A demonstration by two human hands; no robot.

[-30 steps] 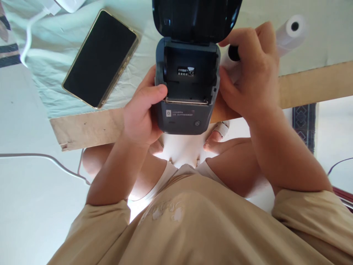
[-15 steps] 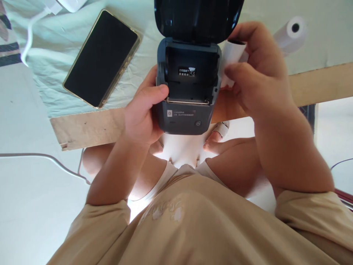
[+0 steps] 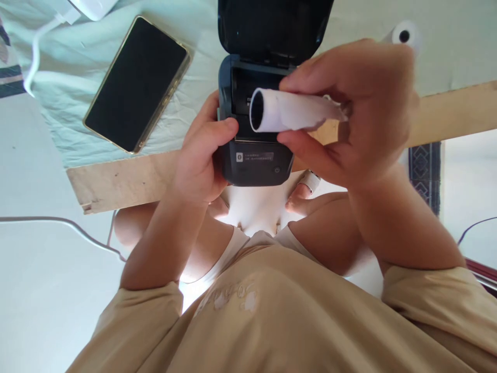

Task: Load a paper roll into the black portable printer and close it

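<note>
A dark label printer (image 3: 252, 166) with its lid (image 3: 272, 31) swung up is held by my left hand (image 3: 202, 155), whose thumb hooks over the left rim. Between the thumb and fingers of my right hand (image 3: 361, 109) is a white paper roll (image 3: 287, 111), thin-walled with a wide hollow core. It lies roughly level over the printer's open bay, its hollow end pointing left and a loose paper edge near my palm. The roll and my fingers hide the bay's right side; whether the roll touches the printer I cannot tell.
A phone (image 3: 135, 83) with a dark screen rests on the pale green cloth (image 3: 205, 26) at left. Behind my right hand stands a second white roll (image 3: 407, 36). The table's wooden edge (image 3: 124, 178) crosses in front of me. A white cable (image 3: 37, 57) runs at upper left.
My right hand has brought the paper roll from beside the printer to over its bay, turning it from upright to sideways. My left hand still grips the printer, which has barely shifted.
</note>
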